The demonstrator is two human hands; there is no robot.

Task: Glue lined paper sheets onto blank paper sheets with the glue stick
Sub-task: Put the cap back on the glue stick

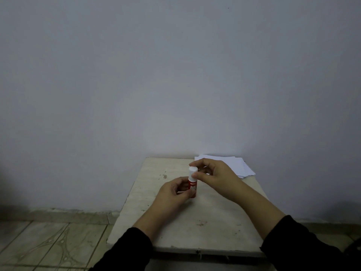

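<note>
A red glue stick (192,186) with a white cap (192,170) stands upright above the middle of a small pale table (205,222). My left hand (172,194) grips its red body from the left. My right hand (213,174) pinches the white cap between thumb and fingers. A loose stack of white paper sheets (237,165) lies at the table's far right corner, behind my right hand. Whether those sheets are lined or blank cannot be made out.
The table stands against a plain grey wall (175,75). Tiled floor (48,245) lies to the left and below. The table's near and left edges are chipped.
</note>
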